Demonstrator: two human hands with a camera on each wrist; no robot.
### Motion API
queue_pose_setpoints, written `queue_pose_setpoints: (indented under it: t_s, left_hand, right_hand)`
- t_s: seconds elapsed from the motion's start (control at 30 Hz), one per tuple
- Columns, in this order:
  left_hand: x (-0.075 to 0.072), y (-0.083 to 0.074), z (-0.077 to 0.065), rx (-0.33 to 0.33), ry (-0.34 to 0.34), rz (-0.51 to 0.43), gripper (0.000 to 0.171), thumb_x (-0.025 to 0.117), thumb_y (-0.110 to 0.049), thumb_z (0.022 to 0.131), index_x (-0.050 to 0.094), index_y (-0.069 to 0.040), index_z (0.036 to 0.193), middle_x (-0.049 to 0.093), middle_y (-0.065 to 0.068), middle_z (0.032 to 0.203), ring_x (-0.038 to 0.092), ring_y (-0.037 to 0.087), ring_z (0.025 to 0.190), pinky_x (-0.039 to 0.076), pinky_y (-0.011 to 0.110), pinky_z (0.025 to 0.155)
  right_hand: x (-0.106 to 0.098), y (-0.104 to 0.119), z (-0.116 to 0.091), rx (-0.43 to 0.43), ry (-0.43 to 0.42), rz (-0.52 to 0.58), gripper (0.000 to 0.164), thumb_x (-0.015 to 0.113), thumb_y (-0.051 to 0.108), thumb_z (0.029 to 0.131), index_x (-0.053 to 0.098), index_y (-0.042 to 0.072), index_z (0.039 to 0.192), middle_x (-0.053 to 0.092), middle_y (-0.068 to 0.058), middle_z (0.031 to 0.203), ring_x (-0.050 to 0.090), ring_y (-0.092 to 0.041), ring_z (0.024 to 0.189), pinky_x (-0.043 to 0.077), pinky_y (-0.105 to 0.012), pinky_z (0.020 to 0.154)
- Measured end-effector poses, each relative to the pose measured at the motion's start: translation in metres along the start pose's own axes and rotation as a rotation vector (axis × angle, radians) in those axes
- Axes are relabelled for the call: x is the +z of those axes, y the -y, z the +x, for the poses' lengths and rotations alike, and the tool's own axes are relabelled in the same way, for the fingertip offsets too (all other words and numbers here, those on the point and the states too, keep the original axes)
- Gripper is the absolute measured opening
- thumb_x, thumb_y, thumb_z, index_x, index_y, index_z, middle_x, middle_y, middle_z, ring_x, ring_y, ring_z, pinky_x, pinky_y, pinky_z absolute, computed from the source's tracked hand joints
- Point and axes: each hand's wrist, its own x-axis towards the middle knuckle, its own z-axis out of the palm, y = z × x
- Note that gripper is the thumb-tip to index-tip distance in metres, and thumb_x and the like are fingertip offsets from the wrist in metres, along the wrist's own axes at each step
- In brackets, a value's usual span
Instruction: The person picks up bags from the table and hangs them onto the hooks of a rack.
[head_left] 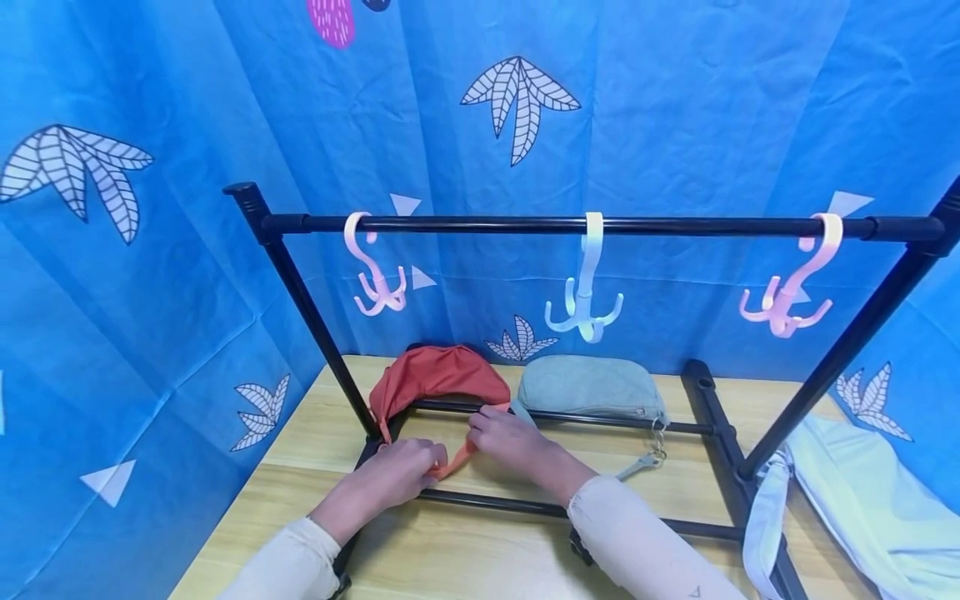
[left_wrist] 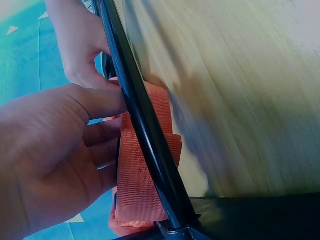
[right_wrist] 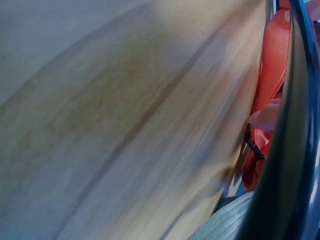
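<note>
A red waist bag [head_left: 442, 372] lies over the rack's rear lower bar, at its left end. My left hand [head_left: 397, 473] pinches the bag's orange-red strap [head_left: 456, 463] just behind the front lower bar. In the left wrist view the webbing [left_wrist: 137, 187] runs in folded layers behind the black bar [left_wrist: 145, 125], with the fingers at its edge. Farther along the strap, my right hand [head_left: 517, 439] holds it near the bag's right end. A fingertip [right_wrist: 265, 117] shows against the strap in the right wrist view, beside a small black buckle piece [right_wrist: 254, 148]; the bar hides most of that hand.
A grey-green pouch [head_left: 588, 385] with a clip strap rests right of the red bag. Above, a pink hook [head_left: 381, 287], a pale blue hook [head_left: 585, 308] and another pink hook [head_left: 783, 312] hang from the top bar [head_left: 480, 224]. Pale fabric [head_left: 885, 500] lies at right.
</note>
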Motion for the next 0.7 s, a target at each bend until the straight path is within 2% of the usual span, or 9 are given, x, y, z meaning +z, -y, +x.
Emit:
queue_pose_setpoints:
  t_s: [0.33, 0.47, 0.7]
  left_hand:
    - [0.0015, -0.0017, -0.0013, -0.034, -0.018, 0.039, 0.015, 0.081, -0.017, 0.090, 0.070, -0.017, 0.101, 0.063, -0.008, 0.081, 0.051, 0.005, 0.070, 0.045, 0.021, 0.064]
    - [0.0043, -0.0004, -0.0028, -0.056, -0.048, 0.064, 0.013, 0.081, -0.016, 0.090, 0.071, -0.017, 0.098, 0.063, -0.008, 0.080, 0.051, 0.005, 0.068, 0.044, 0.021, 0.062]
    - [0.0011, -0.0010, -0.0053, -0.061, -0.118, 0.100, 0.017, 0.086, -0.010, 0.083, 0.071, -0.015, 0.089, 0.063, -0.005, 0.075, 0.048, 0.007, 0.063, 0.043, 0.023, 0.057]
  right_hand:
    - [0.0013, 0.0002, 0.0008, -0.030, 0.006, -0.107, 0.022, 0.066, 0.015, 0.099, 0.078, 0.026, 0.114, 0.064, 0.006, 0.105, 0.054, -0.013, 0.094, 0.048, -0.022, 0.082]
    - [0.0013, -0.0010, -0.0014, -0.027, -0.032, -0.068, 0.018, 0.066, 0.018, 0.099, 0.078, 0.024, 0.111, 0.065, 0.006, 0.105, 0.056, -0.013, 0.094, 0.049, -0.022, 0.082]
    - [-0.0024, -0.0057, -0.0090, 0.006, -0.097, 0.093, 0.011, 0.063, 0.018, 0.098, 0.073, 0.019, 0.105, 0.069, 0.005, 0.107, 0.063, -0.012, 0.101, 0.054, -0.024, 0.091]
